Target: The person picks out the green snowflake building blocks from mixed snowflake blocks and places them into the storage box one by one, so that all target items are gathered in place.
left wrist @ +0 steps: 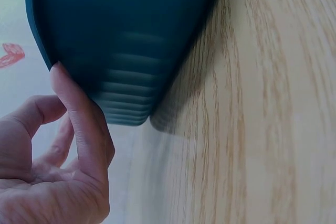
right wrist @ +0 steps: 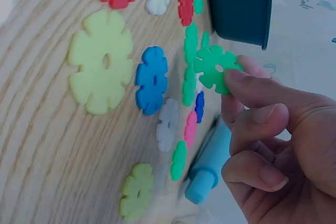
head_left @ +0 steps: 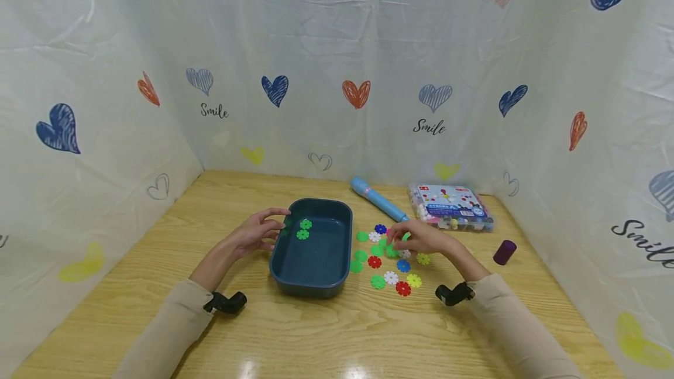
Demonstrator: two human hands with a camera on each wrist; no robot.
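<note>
- Green plastic snowflake disc (right wrist: 214, 67): the right hand (head_left: 425, 240) pinches it between thumb and forefinger, lifted just above the table; in the right wrist view it sits right of centre, with the remaining fingers (right wrist: 257, 174) curled in below it.
- Around that hand, right of centre in the head view, lie loose discs in green, red, white, blue, pink and yellow-green (head_left: 391, 263), flat on the wooden table (head_left: 337, 338).
- A dark teal tray (head_left: 315, 271) stands in the middle of the head view, just left of the loose discs; two green discs (head_left: 303, 229) lie inside it near its far left corner.
- The left hand (head_left: 259, 231) rests at the tray's left rim with fingers loosely curved and holding nothing; in the left wrist view the thumb tip (left wrist: 62, 80) touches the tray's edge.
- A light blue tube (head_left: 378, 199) lies at a slant behind the discs, upper centre-right of the table.
- A clear box of small pieces (head_left: 450, 207) sits to the right of the tube.
- A small purple cylinder (head_left: 504, 252) stands near the table's right edge.
</note>
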